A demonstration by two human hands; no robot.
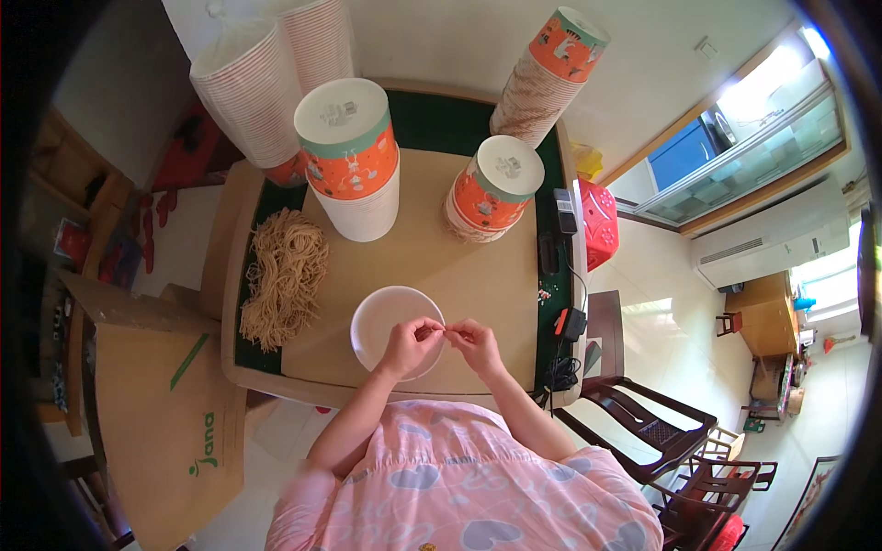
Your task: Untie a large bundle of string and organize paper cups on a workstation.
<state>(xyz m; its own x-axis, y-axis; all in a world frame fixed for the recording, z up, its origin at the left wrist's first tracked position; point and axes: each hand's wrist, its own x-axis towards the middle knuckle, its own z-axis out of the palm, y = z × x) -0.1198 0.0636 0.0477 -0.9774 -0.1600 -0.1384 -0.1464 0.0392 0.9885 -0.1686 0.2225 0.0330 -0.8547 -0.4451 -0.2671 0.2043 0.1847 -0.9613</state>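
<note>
My left hand (410,347) is over a white round paper tub (370,317), its open mouth facing up, near the table's front edge. My right hand (475,346) is at the tub's right rim. The fingers of both hands are pinched and meet tip to tip. Whatever they pinch is too small to make out. Left of the tub lies a bundle of beige twisted paper cords (287,271). Beyond it stands a tall stack of upturned paper buckets (349,161), orange and green on top. A shorter stack of similar buckets (496,188) stands to its right.
More bucket stacks stand at the back: a bagged white one (248,87) and a leaning orange one (551,73). A black adapter with cables (571,323) lies along the right edge. A large cardboard box (165,413) is at the left; a dark wooden chair (643,427) stands right.
</note>
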